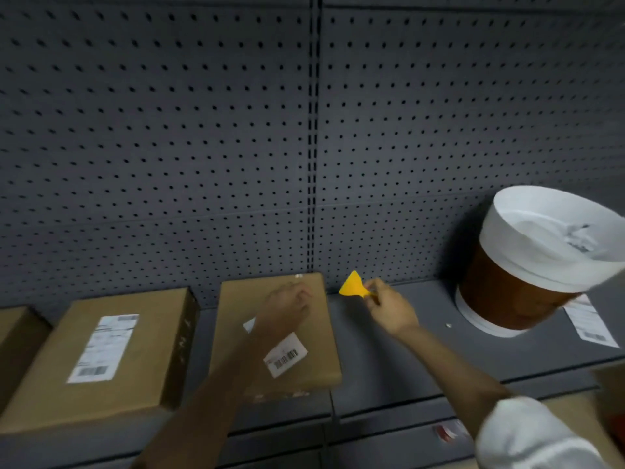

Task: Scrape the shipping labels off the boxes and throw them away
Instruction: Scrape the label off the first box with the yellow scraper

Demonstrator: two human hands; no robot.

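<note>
A flat cardboard box lies on the grey shelf in the middle. A small barcode label sticks to its near right part, and a white label scrap shows beside my wrist. My left hand rests on this box's far part, fingers bent; the blur hides whether it holds anything. My right hand pinches a yellow plastic scraper just right of the box, blade pointing up and left, off the cardboard. A second box at left carries a full white shipping label.
A brown bin lined with a white bag stands at the right on the shelf, crumpled paper inside. A loose white label sheet lies beside it. Part of a third box shows at far left. Grey pegboard rises behind.
</note>
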